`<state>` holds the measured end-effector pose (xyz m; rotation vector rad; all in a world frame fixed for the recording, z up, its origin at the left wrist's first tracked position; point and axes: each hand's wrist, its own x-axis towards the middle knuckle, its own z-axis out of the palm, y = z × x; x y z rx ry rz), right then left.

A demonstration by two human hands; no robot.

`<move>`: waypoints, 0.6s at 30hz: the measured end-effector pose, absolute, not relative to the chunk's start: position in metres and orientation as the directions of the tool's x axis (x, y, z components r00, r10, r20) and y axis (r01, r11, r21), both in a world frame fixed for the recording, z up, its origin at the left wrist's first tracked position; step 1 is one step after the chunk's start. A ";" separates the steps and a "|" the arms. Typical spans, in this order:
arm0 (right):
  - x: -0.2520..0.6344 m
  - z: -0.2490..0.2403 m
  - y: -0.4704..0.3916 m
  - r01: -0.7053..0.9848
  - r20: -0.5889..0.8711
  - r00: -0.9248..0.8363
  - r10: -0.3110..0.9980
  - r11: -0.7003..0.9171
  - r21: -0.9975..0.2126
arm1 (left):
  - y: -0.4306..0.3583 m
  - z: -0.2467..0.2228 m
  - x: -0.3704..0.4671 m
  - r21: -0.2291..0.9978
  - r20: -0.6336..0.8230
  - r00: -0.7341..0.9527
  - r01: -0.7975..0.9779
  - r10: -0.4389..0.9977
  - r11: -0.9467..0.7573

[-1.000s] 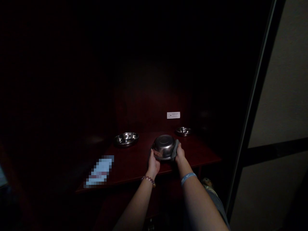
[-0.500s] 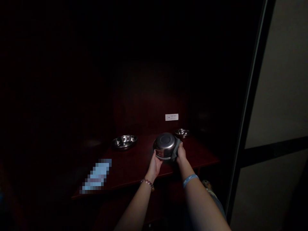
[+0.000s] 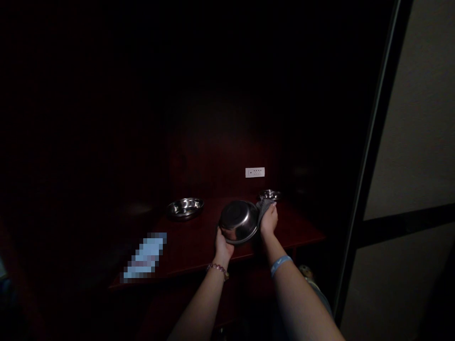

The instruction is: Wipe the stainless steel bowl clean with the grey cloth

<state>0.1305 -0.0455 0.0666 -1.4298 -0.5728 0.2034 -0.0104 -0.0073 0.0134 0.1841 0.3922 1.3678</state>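
Note:
A shiny metal bowl (image 3: 239,220) is held tilted above the dark red desk (image 3: 199,253), its rounded underside facing up. My left hand (image 3: 223,246) grips its lower left rim, the thumb on the outside and the other fingers hidden beneath. At the bowl's right side, my right hand (image 3: 269,220) is closed on a grey cloth (image 3: 263,207), which is against or very near the rim.
A wide metal bowl (image 3: 185,208) stands on the desk at left, a smaller metal bowl (image 3: 270,194) at the back right. Closer on the left lies a blurred-out light blue item (image 3: 145,258). A white socket panel (image 3: 255,172) is on the back wall; a sliding door frame (image 3: 371,137) rises at right.
The bowl has shifted slightly left and tipped, showing more of its right rim. My right hand and the cloth have moved up and a little right, with more of the cloth showing.

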 end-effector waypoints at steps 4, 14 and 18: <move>0.126 0.080 -0.050 0.328 0.467 0.763 0.447 0.355 -0.875 | -0.012 0.020 -0.009 0.367 -0.220 0.082 -0.916 0.972 0.160; 0.097 0.074 -0.075 0.889 0.693 -0.196 0.694 0.424 -0.174 | -0.010 0.013 -0.009 0.462 -0.235 0.101 -0.863 0.967 0.203; 0.075 0.072 -0.076 0.911 0.655 -0.267 0.707 0.406 -0.067 | -0.011 0.009 -0.013 0.450 -0.224 0.108 -0.870 0.969 0.201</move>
